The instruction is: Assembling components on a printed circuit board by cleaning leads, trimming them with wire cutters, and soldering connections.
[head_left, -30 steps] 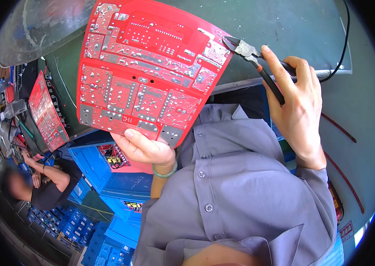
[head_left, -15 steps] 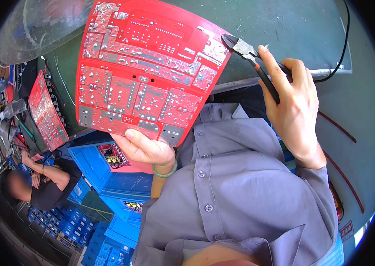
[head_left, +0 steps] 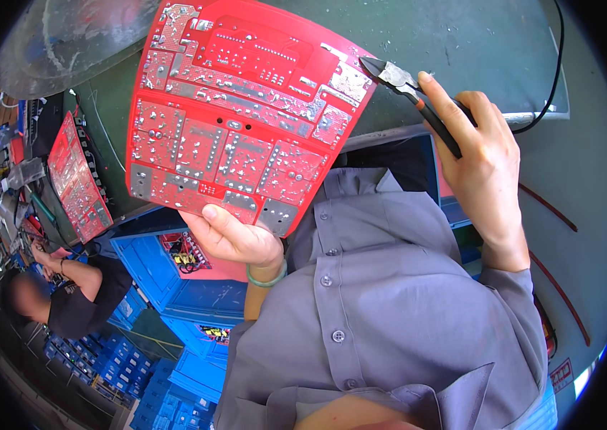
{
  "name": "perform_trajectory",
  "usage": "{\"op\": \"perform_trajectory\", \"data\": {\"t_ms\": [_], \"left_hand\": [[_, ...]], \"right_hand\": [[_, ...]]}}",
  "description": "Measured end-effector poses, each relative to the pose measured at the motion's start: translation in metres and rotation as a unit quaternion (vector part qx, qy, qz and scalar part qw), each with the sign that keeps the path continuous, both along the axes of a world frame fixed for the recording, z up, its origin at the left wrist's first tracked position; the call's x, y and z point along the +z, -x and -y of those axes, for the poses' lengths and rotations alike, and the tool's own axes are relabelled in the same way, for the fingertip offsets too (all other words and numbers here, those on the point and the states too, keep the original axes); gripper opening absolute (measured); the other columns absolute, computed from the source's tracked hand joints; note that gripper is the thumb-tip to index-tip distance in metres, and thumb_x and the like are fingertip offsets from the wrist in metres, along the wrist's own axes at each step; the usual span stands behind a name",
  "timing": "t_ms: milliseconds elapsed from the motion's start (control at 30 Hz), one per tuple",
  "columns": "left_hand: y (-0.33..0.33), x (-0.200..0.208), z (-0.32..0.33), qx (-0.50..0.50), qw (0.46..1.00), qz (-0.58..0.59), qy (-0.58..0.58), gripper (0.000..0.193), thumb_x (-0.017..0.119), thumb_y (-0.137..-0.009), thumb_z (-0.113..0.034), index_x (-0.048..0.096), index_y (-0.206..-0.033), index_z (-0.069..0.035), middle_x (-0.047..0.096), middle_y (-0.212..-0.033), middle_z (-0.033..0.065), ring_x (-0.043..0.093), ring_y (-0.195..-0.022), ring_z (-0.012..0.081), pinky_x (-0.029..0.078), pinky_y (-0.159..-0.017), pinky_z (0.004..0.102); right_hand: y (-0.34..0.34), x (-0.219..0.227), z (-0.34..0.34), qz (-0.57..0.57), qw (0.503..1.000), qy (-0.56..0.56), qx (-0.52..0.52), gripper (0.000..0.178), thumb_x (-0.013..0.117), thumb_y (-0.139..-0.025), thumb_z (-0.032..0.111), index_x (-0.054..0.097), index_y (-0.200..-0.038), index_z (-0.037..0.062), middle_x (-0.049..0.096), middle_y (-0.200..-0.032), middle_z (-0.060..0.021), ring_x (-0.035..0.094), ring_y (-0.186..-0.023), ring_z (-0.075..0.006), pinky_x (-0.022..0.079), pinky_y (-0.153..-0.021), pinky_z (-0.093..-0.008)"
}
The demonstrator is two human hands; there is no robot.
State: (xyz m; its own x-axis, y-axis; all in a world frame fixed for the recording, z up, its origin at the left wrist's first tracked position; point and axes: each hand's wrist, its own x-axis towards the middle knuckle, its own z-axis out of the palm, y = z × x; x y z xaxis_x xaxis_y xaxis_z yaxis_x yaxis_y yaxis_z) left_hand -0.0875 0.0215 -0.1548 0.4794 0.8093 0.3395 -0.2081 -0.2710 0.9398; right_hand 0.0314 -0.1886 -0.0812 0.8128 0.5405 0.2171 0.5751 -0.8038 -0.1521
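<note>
Handles (head_left: 439, 127) of the side cutters (head_left: 394, 76) have drawn closer together, the right hand (head_left: 486, 154) curled around them, so the blades (head_left: 373, 67) look nearly met by the red circuit board's (head_left: 242, 107) upper-right edge; whether they bite anything, I can't tell. Left thumb and fingers pinch the board's near edge, the left hand (head_left: 239, 240) holding it up at the green table (head_left: 475, 43).

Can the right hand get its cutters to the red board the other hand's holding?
Probably yes: the right hand holds the cutters with tips at the edge of the red board, and nothing seems in between.
</note>
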Motion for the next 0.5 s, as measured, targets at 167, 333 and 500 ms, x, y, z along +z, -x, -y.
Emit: {"op": "perform_trajectory", "data": {"t_ms": [167, 333, 500], "left_hand": [[0.0009, -0.0029, -0.0018, 0.001, 1.000, 0.007, -0.004, 0.043, 0.041, -0.095, -0.016, 0.036, -0.130, 0.009, 0.050, -0.122, 0.0201, 0.053, -0.105, 0.0205, 0.044, -0.087, 0.0313], [-0.0003, 0.0019, -0.0020, 0.002, 1.000, -0.011, -0.013, 0.044, 0.040, -0.095, -0.018, 0.037, -0.130, 0.009, 0.051, -0.122, 0.0197, 0.054, -0.105, 0.0205, 0.044, -0.087, 0.0314], [-0.0014, 0.0043, -0.0003, 0.008, 1.000, -0.020, -0.010, 0.044, 0.040, -0.095, -0.018, 0.037, -0.129, 0.009, 0.050, -0.122, 0.0195, 0.054, -0.105, 0.0205, 0.043, -0.087, 0.0318]], "right_hand": [[-0.0028, -0.0005, 0.0068, -0.014, 1.000, -0.013, 0.017, 0.046, 0.068, -0.073, 0.005, 0.061, -0.118, 0.0162, 0.050, -0.078, -0.0072, 0.050, -0.065, -0.0206, 0.043, -0.060, -0.0330], [-0.0015, -0.0067, 0.0039, -0.025, 1.000, -0.017, 0.002, 0.049, 0.067, -0.072, 0.004, 0.060, -0.119, 0.0172, 0.050, -0.076, -0.0070, 0.049, -0.064, -0.0202, 0.043, -0.059, -0.0329], [-0.0008, -0.0063, 0.0039, -0.066, 0.997, -0.042, 0.010, 0.050, 0.068, -0.071, 0.004, 0.060, -0.119, 0.0172, 0.050, -0.077, -0.0070, 0.050, -0.064, -0.0204, 0.043, -0.059, -0.0323]]}}
